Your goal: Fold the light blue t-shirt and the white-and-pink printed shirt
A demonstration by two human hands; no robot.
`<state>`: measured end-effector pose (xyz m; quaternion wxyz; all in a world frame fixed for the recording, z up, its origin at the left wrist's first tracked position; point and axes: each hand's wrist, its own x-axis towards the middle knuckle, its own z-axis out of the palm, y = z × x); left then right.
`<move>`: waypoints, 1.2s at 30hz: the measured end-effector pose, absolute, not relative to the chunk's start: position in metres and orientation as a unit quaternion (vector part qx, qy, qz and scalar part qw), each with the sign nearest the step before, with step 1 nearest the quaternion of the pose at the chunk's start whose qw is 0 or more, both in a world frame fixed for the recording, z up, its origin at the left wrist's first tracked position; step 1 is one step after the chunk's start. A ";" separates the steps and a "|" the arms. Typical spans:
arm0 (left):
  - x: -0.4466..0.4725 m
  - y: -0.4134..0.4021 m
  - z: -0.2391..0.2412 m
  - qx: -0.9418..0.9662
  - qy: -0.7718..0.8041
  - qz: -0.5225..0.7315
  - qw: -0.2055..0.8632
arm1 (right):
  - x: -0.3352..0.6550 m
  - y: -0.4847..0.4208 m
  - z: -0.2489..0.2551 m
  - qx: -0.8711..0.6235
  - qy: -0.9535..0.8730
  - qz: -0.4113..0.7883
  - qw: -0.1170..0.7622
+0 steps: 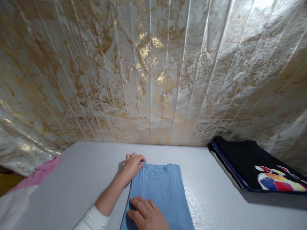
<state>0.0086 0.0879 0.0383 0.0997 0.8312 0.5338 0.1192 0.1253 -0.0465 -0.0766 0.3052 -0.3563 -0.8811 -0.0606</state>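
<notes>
A light blue T-shirt (161, 188), folded to a narrow shape, lies on the white table with its neckline facing the wall. At its far left shoulder corner, the fingers of my left hand (133, 165) are closed on the cloth. My right hand (150, 214) rests on the left part of the shirt's front, its fingers stretched out over the fabric. The lower end of the shirt runs out of view at the bottom.
On the right of the table (96, 166) stands a stack of folded shirts, topped by a black T-shirt (247, 159) with a colourful print. A pink and white cloth (35, 179) hangs over the left edge. Behind rises a gold-patterned, shiny wall covering (151, 80).
</notes>
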 end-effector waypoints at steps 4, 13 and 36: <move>0.010 0.081 0.040 0.827 0.536 0.134 0.105 | 0.118 -0.045 -0.078 -0.373 -0.860 -0.039 0.347; 0.000 0.069 0.055 0.834 0.526 0.116 0.118 | 0.117 -0.039 -0.076 -0.328 -0.899 -0.035 0.288; -0.003 0.076 0.039 0.818 0.543 0.123 0.142 | 0.111 -0.045 -0.060 -0.369 -0.877 -0.081 0.295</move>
